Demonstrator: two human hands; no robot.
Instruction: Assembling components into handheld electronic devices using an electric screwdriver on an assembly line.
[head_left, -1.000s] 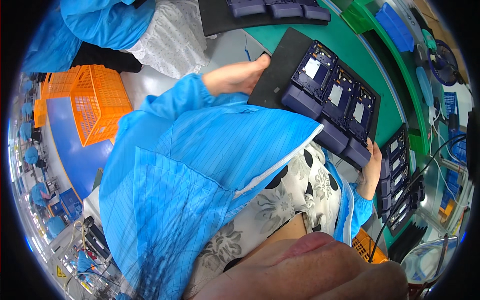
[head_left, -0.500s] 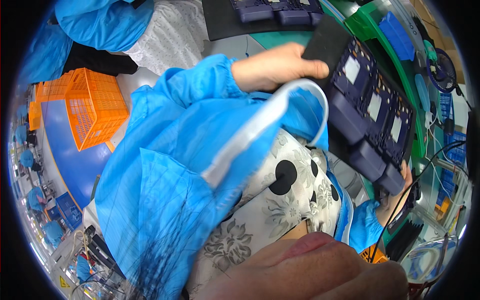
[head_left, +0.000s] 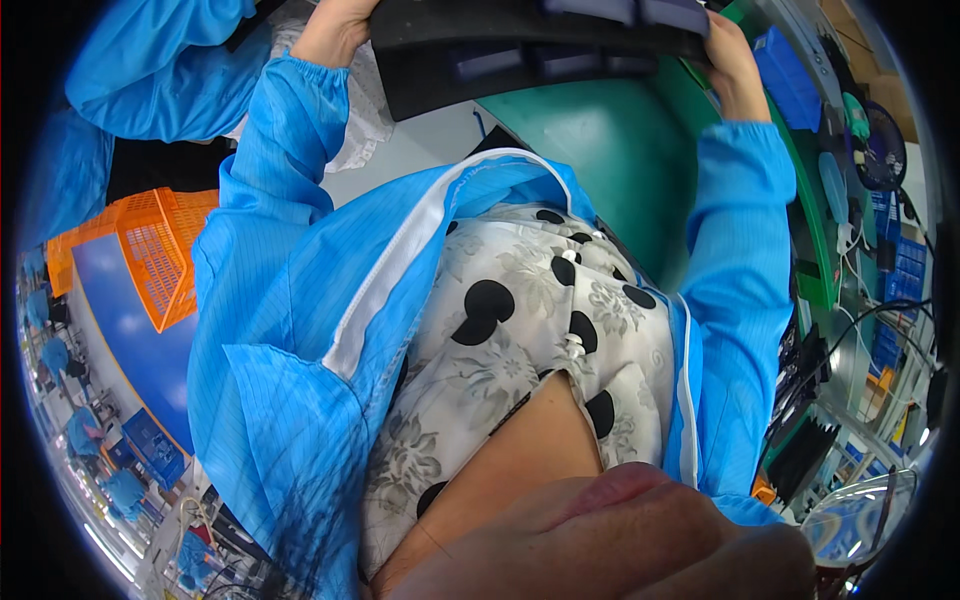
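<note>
A black tray (head_left: 450, 22) with dark purple plastic housings (head_left: 675, 15) along its near side is held level between my hands at the top edge of the view. My left hand (head_left: 338, 28) grips its left end, the fingertips cut off by the frame. My right hand (head_left: 733, 62) holds the right end, its fingers partly hidden behind the tray. Just beneath lies another black tray (head_left: 420, 98) with a row of similar dark housings (head_left: 490, 63). Whether the two trays touch, I cannot tell.
The green work surface (head_left: 610, 150) spreads in front of me. At the right stand a blue bin (head_left: 785, 80) and a small fan (head_left: 882, 145). An orange crate (head_left: 160, 250) is at the left. Another person's blue sleeve (head_left: 160, 75) shows at the upper left.
Both hands have carried the tray from a steep tilt at the right up and forward, leftward over the other tray. It is now level, and my right arm is stretched out.
</note>
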